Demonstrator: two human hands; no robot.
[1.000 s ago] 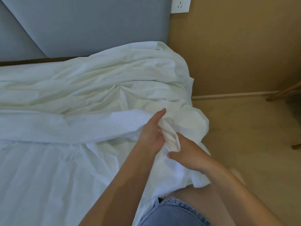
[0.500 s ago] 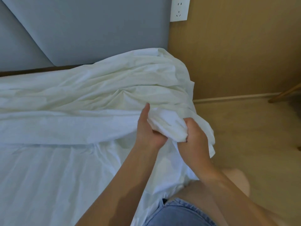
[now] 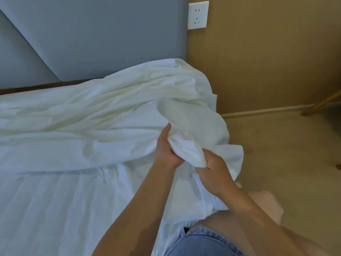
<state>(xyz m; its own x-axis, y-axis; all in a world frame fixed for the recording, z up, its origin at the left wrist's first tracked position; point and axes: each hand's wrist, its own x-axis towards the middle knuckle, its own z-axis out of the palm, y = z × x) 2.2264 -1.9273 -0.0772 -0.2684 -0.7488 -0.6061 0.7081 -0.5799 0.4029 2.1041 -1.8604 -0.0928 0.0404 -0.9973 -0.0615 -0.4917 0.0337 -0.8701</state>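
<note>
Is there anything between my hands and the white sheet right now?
Nothing visible stands between them. The left hand and the right hand both grip a bunched fold of the sheet directly, skin on cloth.

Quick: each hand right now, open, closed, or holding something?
Left hand: closed, gripping the bunched corner of the white sheet.
Right hand: closed, gripping the same bunch.

Both bare forearms rose from the lower edge, the left toward 1 o'clock and the right toward 10 o'clock. The left hand (image 3: pixel 167 150) gripped a bunched fold of sheet (image 3: pixel 186 149), thumb pointing to 12 o'clock. The right hand (image 3: pixel 214 174), at its 4 o'clock, clutched the same fold, knuckles uppermost.
</note>
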